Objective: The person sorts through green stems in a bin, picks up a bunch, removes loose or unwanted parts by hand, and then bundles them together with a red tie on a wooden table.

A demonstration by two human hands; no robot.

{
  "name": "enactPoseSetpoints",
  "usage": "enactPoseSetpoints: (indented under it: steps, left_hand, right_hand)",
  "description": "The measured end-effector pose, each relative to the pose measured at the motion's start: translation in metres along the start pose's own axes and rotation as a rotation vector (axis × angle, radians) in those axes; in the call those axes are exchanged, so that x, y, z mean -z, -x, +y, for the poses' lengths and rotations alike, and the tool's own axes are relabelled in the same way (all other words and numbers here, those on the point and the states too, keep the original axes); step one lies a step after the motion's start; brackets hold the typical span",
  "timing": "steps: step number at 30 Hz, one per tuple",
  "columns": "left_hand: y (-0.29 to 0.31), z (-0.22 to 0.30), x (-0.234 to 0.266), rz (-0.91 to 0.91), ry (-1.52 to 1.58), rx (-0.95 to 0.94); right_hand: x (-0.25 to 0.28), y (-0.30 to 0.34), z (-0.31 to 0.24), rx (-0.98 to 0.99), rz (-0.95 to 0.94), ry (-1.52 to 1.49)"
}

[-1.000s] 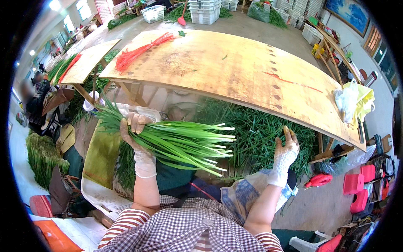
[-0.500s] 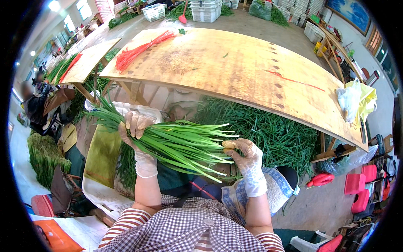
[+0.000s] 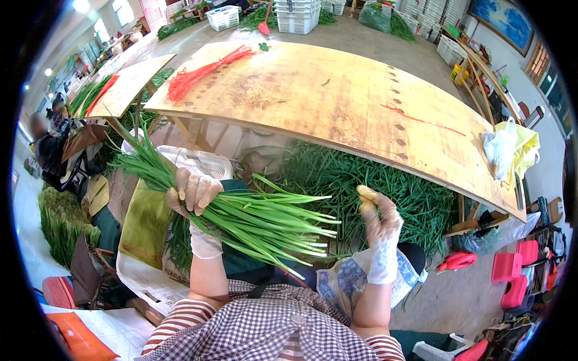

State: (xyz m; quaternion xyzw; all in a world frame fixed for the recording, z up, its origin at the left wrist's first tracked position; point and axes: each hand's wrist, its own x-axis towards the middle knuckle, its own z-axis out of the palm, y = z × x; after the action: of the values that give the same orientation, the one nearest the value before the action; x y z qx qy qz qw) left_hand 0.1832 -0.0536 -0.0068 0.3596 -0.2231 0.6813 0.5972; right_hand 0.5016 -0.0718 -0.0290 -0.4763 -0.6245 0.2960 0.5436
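Note:
A bunch of long green garlic chives [image 3: 265,216] is in my gloved left hand [image 3: 195,191]. The fingers are closed around it towards its leafy end. Its pale cut ends fan out to the right, and the leaf tips reach up to the left. My gloved right hand [image 3: 380,219] is up beyond those ends and apart from them. Its fingers are curled in towards the thumb, and I cannot make out anything between them. Below the hands lies a blue and white towel [image 3: 343,283] across my lap.
A wooden table [image 3: 337,90] spans ahead, with red ties [image 3: 201,75] and plastic bags [image 3: 501,147] on it. Loose greens [image 3: 385,198] are heaped beneath. A white crate [image 3: 198,159] stands at left. Another person [image 3: 51,144] sits far left; red stools [image 3: 507,266] stand at right.
My right hand has let go of the chives' cut ends and moved right and slightly up. My left hand has stayed closed on the bunch, which has shifted slightly.

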Motion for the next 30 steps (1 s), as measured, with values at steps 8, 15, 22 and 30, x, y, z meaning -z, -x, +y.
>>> enactPoseSetpoints:
  steps: [8, 15, 22, 30]
  left_hand:
    - [-0.098, -0.063, -0.061, 0.724, -0.680, 0.137]
    - [-0.233, -0.112, 0.029, 0.665, -0.850, 0.384]
    - [-0.235, -0.133, 0.121, 0.760, -1.479, 0.627]
    - [-0.043, -0.017, 0.078, 0.830, -1.341, 0.214]
  right_hand:
    - [-0.047, -0.021, -0.047, -0.066, -0.857, -0.477]
    - [-0.055, -0.119, -0.066, -0.229, -0.363, -0.260]
    - [-0.016, -0.220, 0.032, -0.493, -0.413, 0.532]
    - [-0.023, -0.150, -0.045, 0.068, 0.040, 0.658]
